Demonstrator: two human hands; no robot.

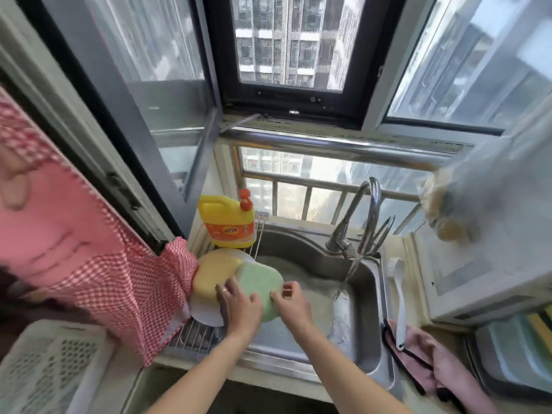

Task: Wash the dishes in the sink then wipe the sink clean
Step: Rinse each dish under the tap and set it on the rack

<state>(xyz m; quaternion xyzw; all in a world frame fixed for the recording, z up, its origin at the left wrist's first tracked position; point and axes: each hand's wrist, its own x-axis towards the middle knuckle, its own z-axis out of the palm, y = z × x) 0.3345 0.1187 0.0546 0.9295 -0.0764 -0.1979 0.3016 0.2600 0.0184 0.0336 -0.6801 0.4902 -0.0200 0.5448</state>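
Observation:
A green dish [259, 282] stands tilted on its edge over the left side of the steel sink [361, 333]. My left hand [242, 306] holds its near left edge, and my right hand [291, 303] grips its right edge. Behind it a yellow dish [213, 273] leans against a white plate [203, 315] on the wire drying rack [194, 336]. Water runs from the faucet [369, 216] into the basin.
A yellow detergent bottle [228, 222] stands at the back left of the sink. A white dish brush [398, 297] and a pink cloth [442, 363] lie on the right counter. A red checked cloth [113, 279] hangs at left above a white slotted basket [50, 369].

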